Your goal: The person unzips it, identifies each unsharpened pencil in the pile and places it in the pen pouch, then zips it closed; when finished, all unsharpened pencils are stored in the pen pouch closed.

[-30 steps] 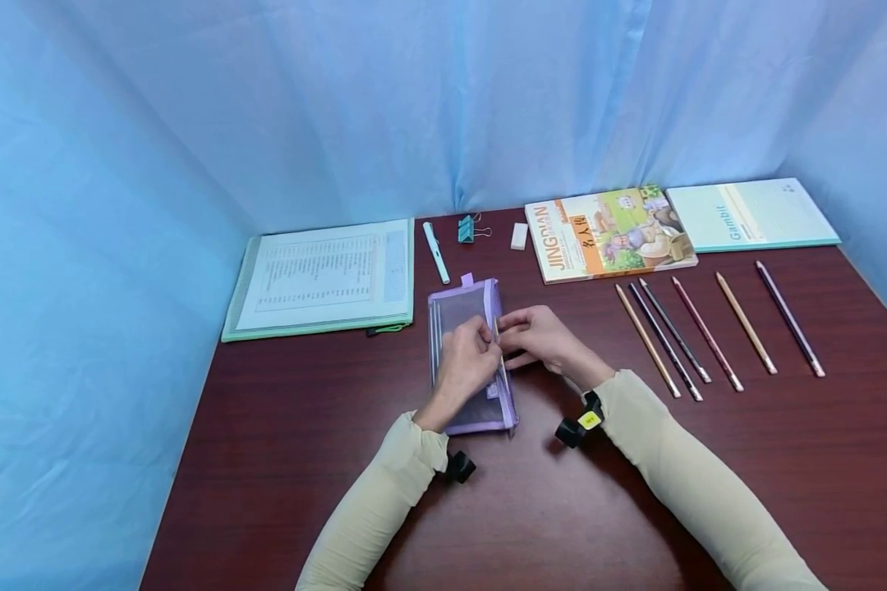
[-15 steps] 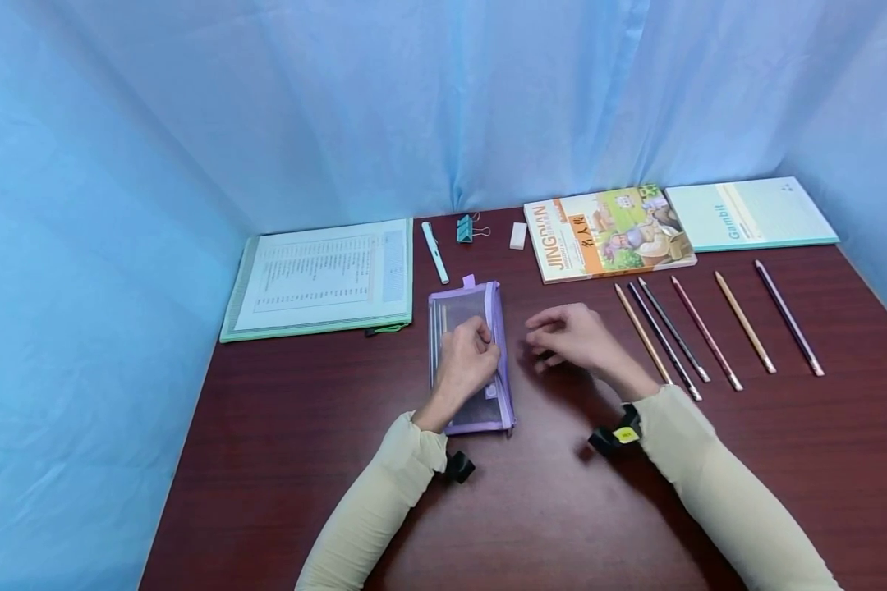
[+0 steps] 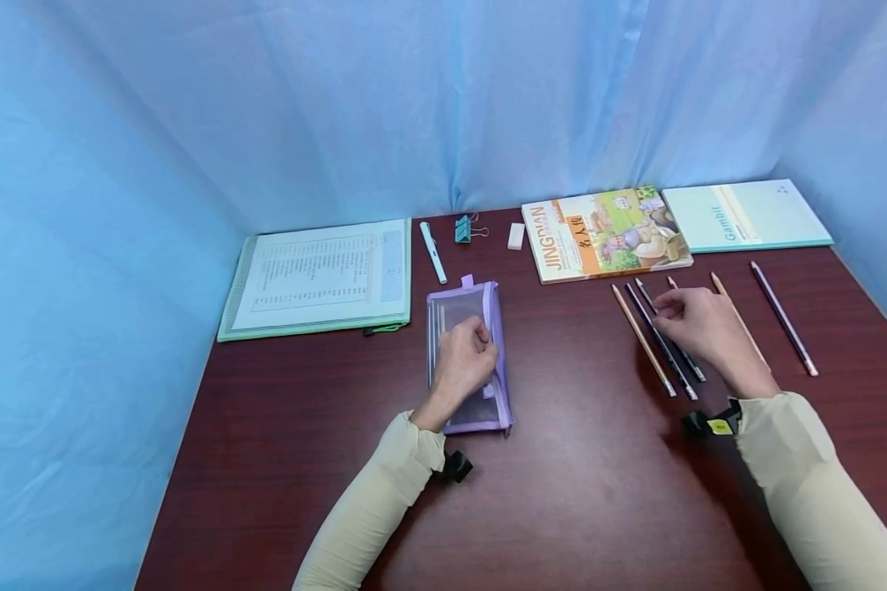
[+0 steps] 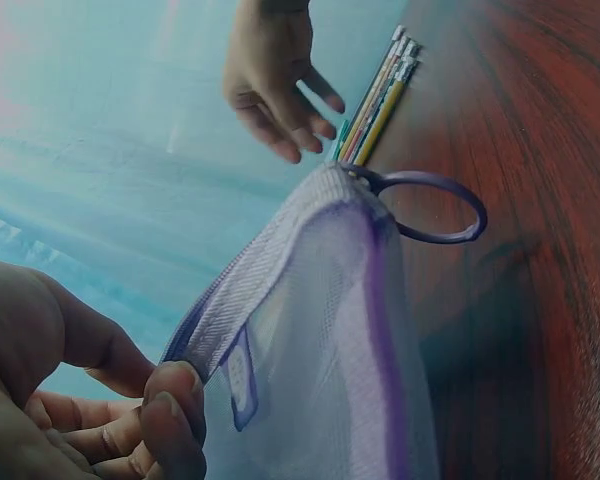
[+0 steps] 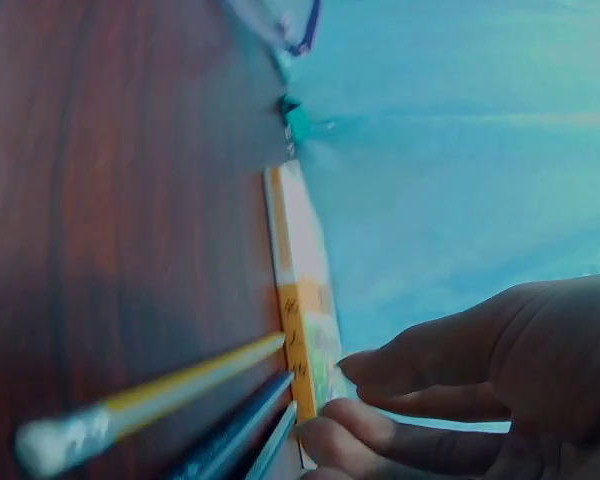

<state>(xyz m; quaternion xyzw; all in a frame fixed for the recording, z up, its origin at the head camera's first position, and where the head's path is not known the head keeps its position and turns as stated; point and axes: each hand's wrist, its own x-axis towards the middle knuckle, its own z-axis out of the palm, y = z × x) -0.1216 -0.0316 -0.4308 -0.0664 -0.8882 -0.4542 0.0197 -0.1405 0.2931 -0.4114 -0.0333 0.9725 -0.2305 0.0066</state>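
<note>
Fingers of the left hand pinch the edge of a purple-trimmed translucent mesh pouch on the dark reddish-brown wooden counter, and on my remote feed I see the right hand, fingers loosely parted, over slim eraser-tipped pencils right of that pouch.

Pouch left of pencils, pen behind pouch, eraser between clip and book

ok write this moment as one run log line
left hand: pinches edge of mesh pouch | right hand: empty, above pencils | beyond pouch: pen, binder clip, eraser
</note>
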